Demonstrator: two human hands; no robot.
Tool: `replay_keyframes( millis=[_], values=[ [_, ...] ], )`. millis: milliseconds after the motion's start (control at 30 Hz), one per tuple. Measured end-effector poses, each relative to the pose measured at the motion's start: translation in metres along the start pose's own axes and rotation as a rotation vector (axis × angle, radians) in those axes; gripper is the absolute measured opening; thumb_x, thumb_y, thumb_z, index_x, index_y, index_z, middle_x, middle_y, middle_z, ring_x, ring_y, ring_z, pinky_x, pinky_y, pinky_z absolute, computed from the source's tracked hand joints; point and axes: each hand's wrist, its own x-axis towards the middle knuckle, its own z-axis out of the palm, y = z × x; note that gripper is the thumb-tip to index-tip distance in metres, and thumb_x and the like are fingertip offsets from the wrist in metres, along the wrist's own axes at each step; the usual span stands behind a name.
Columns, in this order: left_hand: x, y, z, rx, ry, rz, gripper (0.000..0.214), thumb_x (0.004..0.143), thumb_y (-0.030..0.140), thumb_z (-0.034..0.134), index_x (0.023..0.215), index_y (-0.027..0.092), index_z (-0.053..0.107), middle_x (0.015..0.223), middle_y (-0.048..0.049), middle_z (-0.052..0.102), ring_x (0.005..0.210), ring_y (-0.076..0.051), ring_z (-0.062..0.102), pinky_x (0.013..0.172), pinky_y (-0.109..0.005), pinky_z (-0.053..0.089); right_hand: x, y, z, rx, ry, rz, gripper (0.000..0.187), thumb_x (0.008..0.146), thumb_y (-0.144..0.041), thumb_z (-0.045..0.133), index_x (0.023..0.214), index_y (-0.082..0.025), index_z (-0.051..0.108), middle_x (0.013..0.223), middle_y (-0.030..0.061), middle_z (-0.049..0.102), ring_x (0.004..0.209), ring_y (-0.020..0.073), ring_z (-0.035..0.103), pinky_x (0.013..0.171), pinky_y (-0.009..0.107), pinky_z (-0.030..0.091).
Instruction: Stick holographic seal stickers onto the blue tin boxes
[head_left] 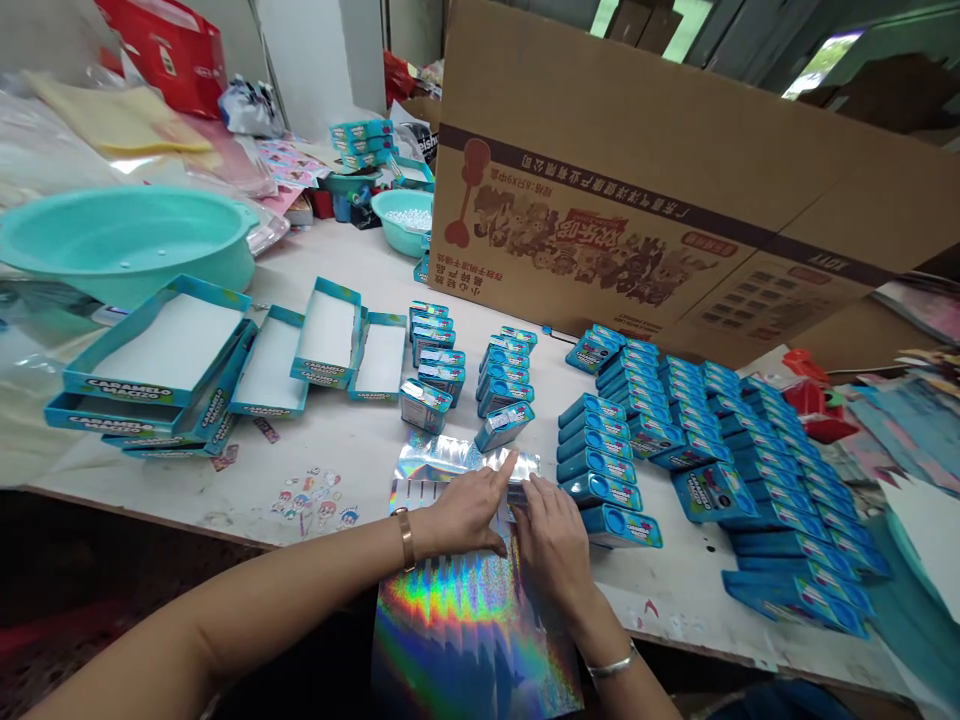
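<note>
A shiny holographic foil sheet [465, 640] runs over the table's front edge. Its far end [427, 458] lies creased or folded on the tabletop. My left hand [469, 508], below a rose-gold wristband, rests on the foil with index finger stretched forward and thumb apart. Beside it, my right hand [555, 540], with a silver bangle at the wrist, lies on the foil's right edge, fingers extended and slightly bent. Whatever is beneath the palms is hidden. Just beyond the fingertips stands a small blue box [504, 427]; another blue box [424, 405] stands to its left.
Rows of blue boxes [697, 420] fill the right side. Shallow blue trays with white lining [161, 350] are stacked at left, near a turquoise basin [127, 235]. A large cardboard carton [637, 130] blocks the back. Loose stickers [315, 500] lie at the front left.
</note>
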Motion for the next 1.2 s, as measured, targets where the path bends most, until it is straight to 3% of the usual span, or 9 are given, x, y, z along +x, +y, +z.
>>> replay_keyframes(
  millis=[500,800,900,1100,1200],
  values=[
    [-0.001,0.003,-0.005,0.026,-0.026,0.004,0.14,0.062,0.042,0.092,0.157,0.014,-0.008,0.14,-0.0258,0.054,0.127,-0.039,0.055,0.099,-0.044,0.046,-0.019,0.006,0.002,-0.076,0.025,-0.018,0.036,0.098,-0.019,0.046,0.128,-0.011,0.062,0.132,0.0197,0.064,0.12,0.0322,0.058,0.098,0.046,0.045],
    [-0.001,0.0,-0.001,0.022,-0.013,0.014,0.143,0.06,0.043,0.092,0.157,0.017,-0.01,0.14,-0.0237,0.055,0.128,-0.039,0.054,0.099,-0.043,0.044,0.004,0.011,0.005,-0.043,0.107,-0.07,0.024,0.096,-0.012,0.045,0.101,-0.012,0.068,0.12,0.0176,0.069,0.113,0.0286,0.061,0.094,0.041,0.05],
    [0.0,-0.001,0.0,0.038,-0.017,0.009,0.144,0.061,0.045,0.091,0.156,0.017,-0.013,0.139,-0.0237,0.055,0.126,-0.039,0.055,0.097,-0.043,0.045,0.0,0.013,-0.012,-0.038,0.137,-0.125,0.027,0.097,-0.009,0.04,0.098,-0.015,0.066,0.117,0.0155,0.071,0.113,0.0267,0.062,0.091,0.04,0.051],
    [-0.001,-0.006,0.006,0.009,0.002,0.03,0.146,0.059,0.048,0.091,0.156,0.015,-0.013,0.134,-0.0242,0.058,0.121,-0.041,0.058,0.094,-0.045,0.046,-0.032,0.018,-0.088,0.103,0.165,-0.116,0.017,0.097,-0.012,0.048,0.103,-0.018,0.062,0.121,0.0145,0.068,0.119,0.0272,0.06,0.096,0.042,0.049],
    [-0.003,-0.01,0.01,-0.028,0.047,0.054,0.148,0.059,0.049,0.091,0.155,0.017,-0.017,0.136,-0.0242,0.057,0.122,-0.041,0.057,0.094,-0.047,0.047,-0.02,0.018,-0.088,0.259,0.176,-0.103,0.036,0.094,-0.013,0.053,0.129,-0.02,0.055,0.127,0.0137,0.064,0.121,0.025,0.059,0.097,0.041,0.051]
  ],
)
